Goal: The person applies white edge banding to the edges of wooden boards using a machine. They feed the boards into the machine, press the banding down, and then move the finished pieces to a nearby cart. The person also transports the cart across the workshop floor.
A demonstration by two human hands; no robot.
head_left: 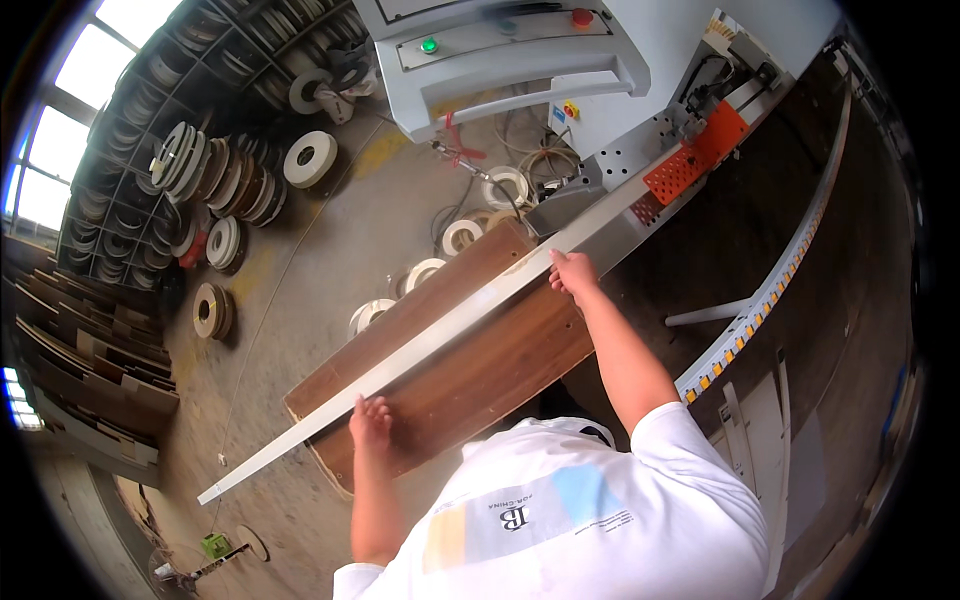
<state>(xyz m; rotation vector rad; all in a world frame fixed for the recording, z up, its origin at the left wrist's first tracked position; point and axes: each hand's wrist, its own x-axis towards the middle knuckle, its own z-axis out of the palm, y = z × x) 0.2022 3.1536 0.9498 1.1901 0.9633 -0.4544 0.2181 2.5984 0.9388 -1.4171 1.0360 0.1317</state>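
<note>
A long, narrow white board strip (440,338) lies slantwise over a brown wooden table (490,365). Its near-left end sticks out past the table, and its far-right end reaches the grey machine's feed bed. My left hand (371,422) is closed at the strip's near edge, toward the left end of the table. Farther up and right, my right hand (573,274) pinches the same edge close to the machine. Fingertips under the strip are partly hidden on both hands.
An orange perforated guard (697,155) stands over the feed bed. The machine's control panel (500,45) has green and red buttons. A curved rail with yellow rollers (745,330) runs along the right. Rolls of edge banding (310,159) lie on the floor, near a loaded rack (130,150).
</note>
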